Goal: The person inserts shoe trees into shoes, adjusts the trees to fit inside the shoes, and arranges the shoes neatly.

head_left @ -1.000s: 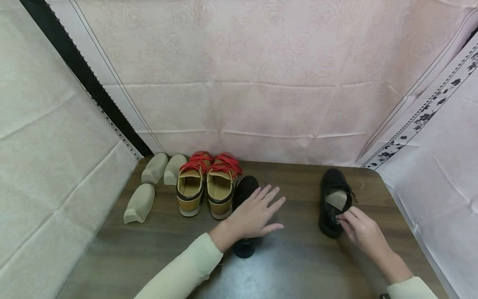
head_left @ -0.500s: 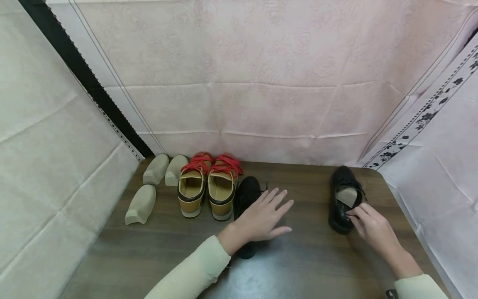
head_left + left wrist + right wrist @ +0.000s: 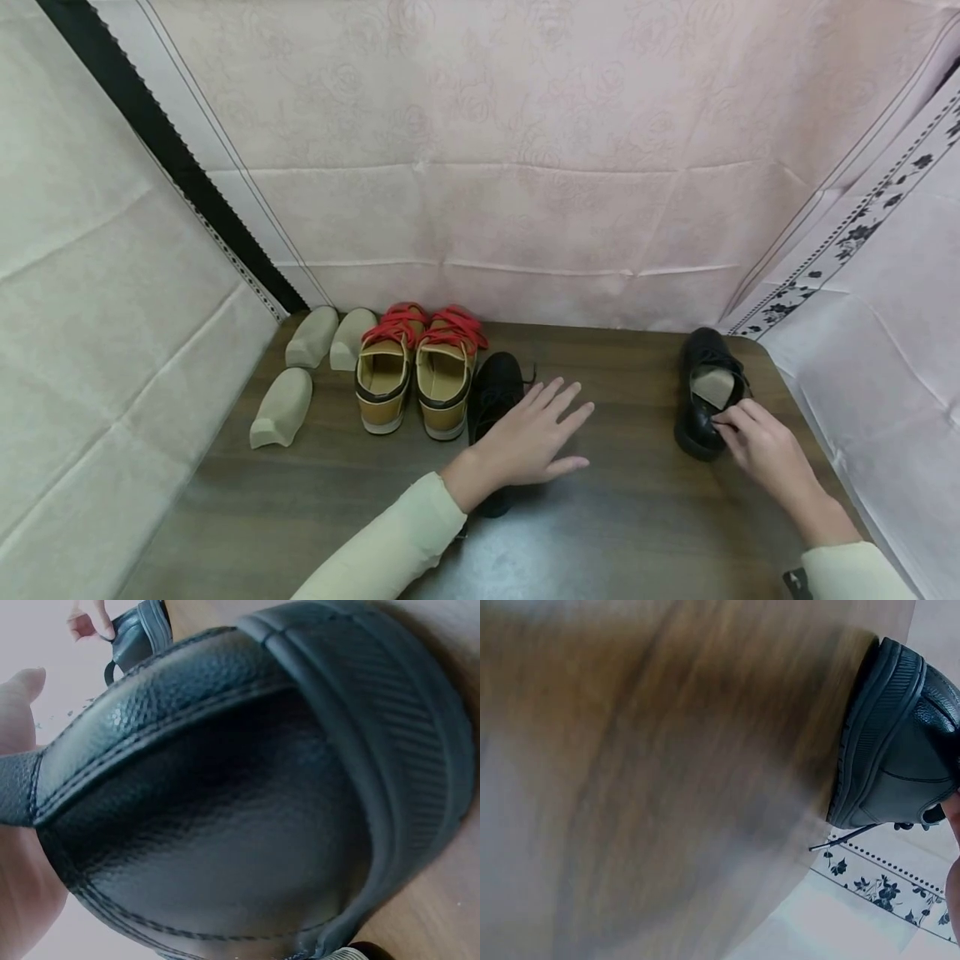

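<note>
Black leather was noted on the shoe (image 3: 697, 423) near the right end of the table (image 3: 615, 533), toe toward the cloth (image 3: 525, 208), with a pale piece (image 3: 711, 388) inside it. The right hand (image 3: 768, 454) pinched its heel rim. The left hand (image 3: 517, 437) was spread wide, fingers straight, over the second black shoe (image 3: 498, 379); whether it touched could not be told. Just left of that shoe stood two tan shoes (image 3: 444, 415) with red laces (image 3: 453, 329). Three cream inserts (image 3: 281, 408) lay farther left, two at the rear and one nearer the person.
</note>
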### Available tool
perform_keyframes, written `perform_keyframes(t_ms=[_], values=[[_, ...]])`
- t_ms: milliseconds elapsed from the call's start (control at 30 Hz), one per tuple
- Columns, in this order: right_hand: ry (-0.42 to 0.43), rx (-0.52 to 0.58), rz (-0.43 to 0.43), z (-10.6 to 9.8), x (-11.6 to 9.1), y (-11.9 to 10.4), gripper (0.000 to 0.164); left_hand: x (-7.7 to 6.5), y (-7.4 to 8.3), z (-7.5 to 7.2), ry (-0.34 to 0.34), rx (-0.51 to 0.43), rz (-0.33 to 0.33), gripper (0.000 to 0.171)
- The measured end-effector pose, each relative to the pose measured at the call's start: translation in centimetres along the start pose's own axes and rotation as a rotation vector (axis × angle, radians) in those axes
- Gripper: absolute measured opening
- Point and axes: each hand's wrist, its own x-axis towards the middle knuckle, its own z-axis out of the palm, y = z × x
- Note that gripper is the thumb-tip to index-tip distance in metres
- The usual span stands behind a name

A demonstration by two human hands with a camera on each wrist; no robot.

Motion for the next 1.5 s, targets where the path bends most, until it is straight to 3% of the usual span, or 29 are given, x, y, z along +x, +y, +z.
perform_keyframes(t_ms=[533,867,1333,1433,1500], values=[[-0.008,-0.010,0.027,-1.3,-0.7,2.3,0.058,0.6,0.2,-0.3,0.021,0.047,0.020,0.076],[-0.012,-0.036,0.055,-2.5,-1.9,3.8,0.061,1.8,0.9,0.1,-0.031,0.022,0.047,0.077],[-0.010,-0.065,0.059,-3.6,-3.4,5.2,0.058,2.7,1.5,0.1,-0.047,0.046,0.038,0.077],[-0.014,-0.054,0.075,-3.8,-3.5,5.1,0.053,2.7,1.5,0.2,-0.053,0.041,0.032,0.077],[-0.026,-0.048,0.103,-3.9,-3.7,4.8,0.039,2.6,1.5,0.3,-0.055,0.043,0.024,0.077]])
